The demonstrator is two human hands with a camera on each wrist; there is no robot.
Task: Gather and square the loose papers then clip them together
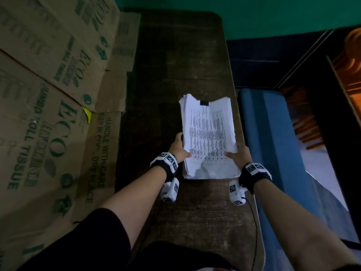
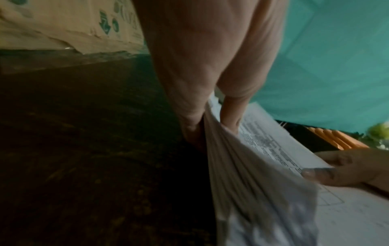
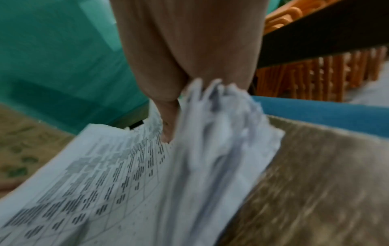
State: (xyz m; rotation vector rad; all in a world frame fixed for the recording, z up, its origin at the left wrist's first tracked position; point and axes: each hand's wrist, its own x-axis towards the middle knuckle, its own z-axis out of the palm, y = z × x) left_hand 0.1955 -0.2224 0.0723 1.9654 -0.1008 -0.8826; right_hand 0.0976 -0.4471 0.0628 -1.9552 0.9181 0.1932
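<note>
The stack of papers sits over the right half of the dark wooden table, its long axis running away from the person, the printed table on the top sheet facing up. Flattened cardboard boxes with green lettering lie along the table's left side, and a blue cushioned bench runs close along its right edge. The left hand grips the stack's left edge near the close end, thumb on top and fingers under the sheets. The right hand holds the right edge the same way, thumb pressed on the page. A black binder clip bites the far short edge, where the paper corners fan unevenly.
</note>
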